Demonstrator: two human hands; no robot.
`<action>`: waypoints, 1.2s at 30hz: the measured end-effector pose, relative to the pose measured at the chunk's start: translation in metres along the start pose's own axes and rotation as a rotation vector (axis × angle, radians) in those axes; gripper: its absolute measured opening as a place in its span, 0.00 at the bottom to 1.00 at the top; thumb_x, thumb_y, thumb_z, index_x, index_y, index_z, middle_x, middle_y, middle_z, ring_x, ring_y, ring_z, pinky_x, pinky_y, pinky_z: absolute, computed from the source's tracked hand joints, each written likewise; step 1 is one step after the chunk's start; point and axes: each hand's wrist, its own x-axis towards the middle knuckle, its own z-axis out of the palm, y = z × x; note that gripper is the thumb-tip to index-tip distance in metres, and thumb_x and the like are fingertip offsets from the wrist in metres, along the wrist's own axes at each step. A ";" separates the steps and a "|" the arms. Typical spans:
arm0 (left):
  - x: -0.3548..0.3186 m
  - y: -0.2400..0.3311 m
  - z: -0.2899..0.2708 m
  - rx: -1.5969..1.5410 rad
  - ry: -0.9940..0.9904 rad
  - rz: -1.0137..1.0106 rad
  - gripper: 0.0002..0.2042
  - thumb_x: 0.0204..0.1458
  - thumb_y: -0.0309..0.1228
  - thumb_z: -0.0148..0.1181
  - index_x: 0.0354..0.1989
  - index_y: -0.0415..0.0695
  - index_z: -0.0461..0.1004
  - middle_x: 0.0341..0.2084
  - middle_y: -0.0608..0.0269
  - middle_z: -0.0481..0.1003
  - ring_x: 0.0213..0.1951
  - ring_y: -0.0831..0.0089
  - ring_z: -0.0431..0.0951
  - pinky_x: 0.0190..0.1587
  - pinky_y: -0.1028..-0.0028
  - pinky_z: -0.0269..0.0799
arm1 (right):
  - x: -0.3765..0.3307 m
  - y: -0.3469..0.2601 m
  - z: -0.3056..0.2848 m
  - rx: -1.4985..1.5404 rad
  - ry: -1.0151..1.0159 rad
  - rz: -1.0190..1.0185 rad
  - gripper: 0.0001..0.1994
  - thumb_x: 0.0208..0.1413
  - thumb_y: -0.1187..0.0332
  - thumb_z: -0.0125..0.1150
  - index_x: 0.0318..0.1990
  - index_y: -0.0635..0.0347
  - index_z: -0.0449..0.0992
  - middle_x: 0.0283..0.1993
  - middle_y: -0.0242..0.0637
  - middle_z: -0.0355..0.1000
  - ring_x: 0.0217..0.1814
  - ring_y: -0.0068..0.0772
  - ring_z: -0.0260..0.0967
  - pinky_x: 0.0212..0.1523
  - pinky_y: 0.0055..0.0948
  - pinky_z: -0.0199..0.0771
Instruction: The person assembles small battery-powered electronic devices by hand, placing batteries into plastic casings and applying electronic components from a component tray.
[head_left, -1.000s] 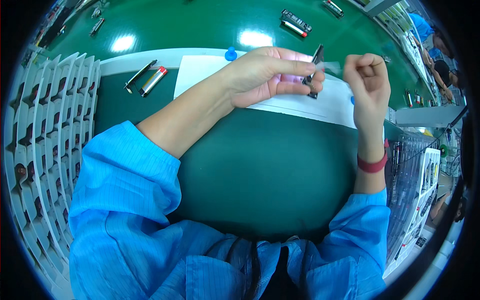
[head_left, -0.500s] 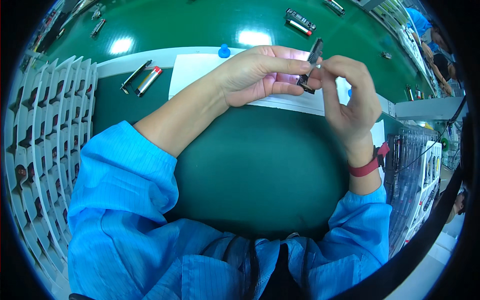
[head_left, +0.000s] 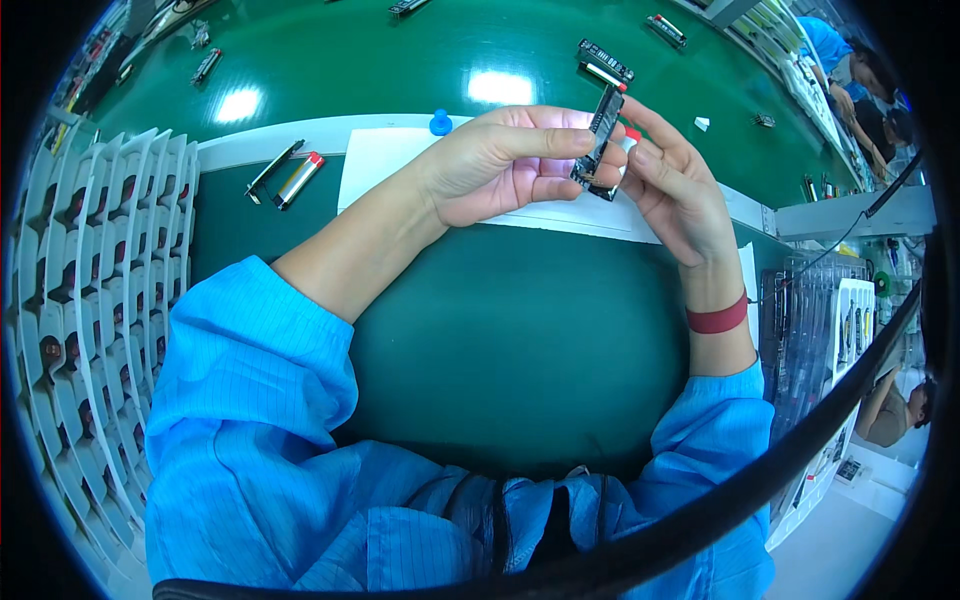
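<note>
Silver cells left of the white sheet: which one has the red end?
The right-hand cell, red cap pointing up toward the white strip. Its neighbour is darker and thinner, with no red.

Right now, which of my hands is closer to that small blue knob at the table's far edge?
Left. Your left hand is just right of the blue knob; your right hand sits farther right, beyond the black part.

I'm looking at a factory assembly line. Beyond my hands runs a long green conveyor belt [head_left: 400, 60] carrying small electronic parts [head_left: 605, 60]. Left of my hands stand rows of white slotted trays [head_left: 100, 260]; right of them, clear racks [head_left: 810, 330]. I wear a blue work coat [head_left: 250, 400], and other workers [head_left: 850, 70] sit further along.
</note>
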 end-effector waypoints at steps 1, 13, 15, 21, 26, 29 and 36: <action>0.000 0.001 0.000 -0.002 0.001 -0.001 0.17 0.52 0.29 0.52 0.50 0.35 0.63 0.37 0.57 0.73 0.39 0.76 0.76 0.37 0.82 0.76 | 0.000 0.001 -0.002 0.001 0.001 0.002 0.20 0.53 0.73 0.54 0.54 0.66 0.62 0.45 0.43 0.71 0.45 0.28 0.69 0.48 0.29 0.67; 0.003 -0.003 0.000 0.371 0.176 0.001 0.14 0.49 0.31 0.57 0.43 0.40 0.70 0.35 0.62 0.74 0.39 0.78 0.74 0.39 0.80 0.70 | 0.000 0.004 0.001 -0.267 0.280 -0.139 0.15 0.47 0.73 0.61 0.43 0.66 0.69 0.35 0.38 0.72 0.30 0.17 0.65 0.34 0.15 0.65; 0.003 -0.001 -0.002 0.272 0.147 -0.036 0.14 0.50 0.30 0.56 0.45 0.40 0.69 0.35 0.62 0.74 0.39 0.78 0.74 0.38 0.80 0.71 | 0.000 -0.003 -0.005 -0.077 0.096 -0.047 0.16 0.48 0.72 0.61 0.45 0.65 0.68 0.36 0.37 0.73 0.28 0.16 0.62 0.31 0.16 0.64; 0.003 -0.003 -0.001 0.329 0.147 -0.061 0.15 0.50 0.30 0.56 0.45 0.39 0.69 0.35 0.61 0.74 0.38 0.76 0.74 0.37 0.78 0.73 | 0.000 -0.011 -0.005 -0.321 0.130 -0.072 0.15 0.47 0.72 0.62 0.42 0.65 0.68 0.32 0.38 0.74 0.32 0.20 0.68 0.32 0.17 0.67; 0.004 -0.008 0.014 0.468 0.230 0.022 0.16 0.47 0.29 0.59 0.44 0.38 0.70 0.35 0.59 0.74 0.37 0.74 0.75 0.37 0.75 0.74 | 0.000 -0.012 0.007 -0.522 0.285 -0.199 0.15 0.43 0.71 0.67 0.35 0.65 0.67 0.28 0.39 0.74 0.28 0.23 0.71 0.31 0.18 0.71; 0.006 -0.011 0.011 0.469 0.298 0.029 0.17 0.46 0.28 0.60 0.45 0.38 0.70 0.35 0.58 0.75 0.36 0.72 0.76 0.38 0.74 0.74 | -0.001 -0.007 0.010 -0.533 0.330 -0.218 0.15 0.42 0.72 0.67 0.35 0.66 0.67 0.27 0.39 0.73 0.28 0.24 0.72 0.30 0.18 0.72; 0.006 -0.014 0.014 0.445 0.339 0.036 0.18 0.43 0.25 0.63 0.43 0.33 0.69 0.33 0.55 0.75 0.35 0.70 0.77 0.35 0.74 0.77 | -0.003 -0.007 0.013 -0.580 0.330 -0.240 0.14 0.42 0.72 0.67 0.33 0.66 0.67 0.27 0.41 0.73 0.28 0.24 0.72 0.31 0.18 0.72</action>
